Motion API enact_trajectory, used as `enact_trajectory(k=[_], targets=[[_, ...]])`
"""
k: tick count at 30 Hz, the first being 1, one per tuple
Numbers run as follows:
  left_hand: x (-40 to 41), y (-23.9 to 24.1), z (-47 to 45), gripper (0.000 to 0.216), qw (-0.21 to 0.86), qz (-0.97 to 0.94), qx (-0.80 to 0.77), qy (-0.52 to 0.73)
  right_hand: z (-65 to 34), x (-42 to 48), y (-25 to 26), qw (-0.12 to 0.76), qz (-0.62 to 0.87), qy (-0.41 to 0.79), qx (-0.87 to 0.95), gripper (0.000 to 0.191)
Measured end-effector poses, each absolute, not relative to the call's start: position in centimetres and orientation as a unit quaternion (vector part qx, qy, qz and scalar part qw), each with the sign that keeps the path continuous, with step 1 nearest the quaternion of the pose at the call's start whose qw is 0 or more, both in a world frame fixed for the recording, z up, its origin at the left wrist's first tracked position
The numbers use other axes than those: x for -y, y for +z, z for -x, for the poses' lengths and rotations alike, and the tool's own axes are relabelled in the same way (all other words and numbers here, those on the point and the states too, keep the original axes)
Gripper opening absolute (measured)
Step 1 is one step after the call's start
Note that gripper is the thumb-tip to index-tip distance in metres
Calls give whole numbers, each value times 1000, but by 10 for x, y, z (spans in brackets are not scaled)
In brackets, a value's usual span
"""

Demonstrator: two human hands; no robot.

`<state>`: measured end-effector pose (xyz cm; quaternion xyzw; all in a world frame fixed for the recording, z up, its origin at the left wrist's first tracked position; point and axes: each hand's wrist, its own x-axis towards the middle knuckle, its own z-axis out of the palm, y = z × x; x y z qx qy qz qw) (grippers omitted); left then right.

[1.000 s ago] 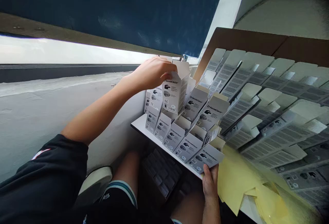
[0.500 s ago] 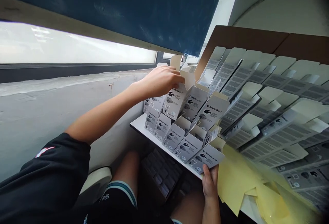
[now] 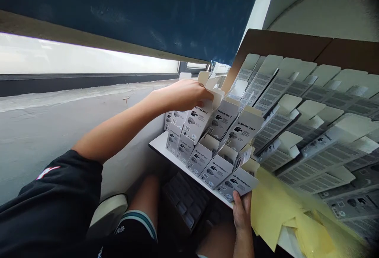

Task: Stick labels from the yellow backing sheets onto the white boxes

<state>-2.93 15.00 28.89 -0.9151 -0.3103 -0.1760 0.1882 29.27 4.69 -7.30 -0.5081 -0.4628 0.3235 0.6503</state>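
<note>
My left hand is closed on the top of a white and grey SilverCrest carton, whose flaps stand up. That carton tilts over the front row, its lower edge overlapping a shorter-looking carton. Two more open cartons stand to its right, the nearer carton with its flap raised. At the front right corner, my right hand has its thumb on the face of the end carton; its other fingers are mostly hidden behind that carton's side.
The cartons stand on a white tabletop. Many open-flapped cartons fill the right side, with yellow sheets in front. A blue panel hangs overhead. Below the table is a container of small dark items; a wall runs left.
My left hand has shifted the carton slightly left and toward me, so its bottom now covers more of the front row. My right hand stays at the end carton.
</note>
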Motion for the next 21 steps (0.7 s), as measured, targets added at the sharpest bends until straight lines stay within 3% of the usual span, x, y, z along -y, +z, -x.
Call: enact_trajectory(k=[6,13,17,21], targets=[[-163,268,23,25,204,916,300,-170,-292,-46,-73,652,512,323,457,80],[-164,257,26,38,229,907,250,-248,-292,-47,-74,654,515,324,449,83],[-159,246,32,31,205,866,199,-410,-294,-47,-76,652,529,317,441,82],[-179,226,52,28,128,682,295,-657,-303,-48,-87,645,554,325,413,82]])
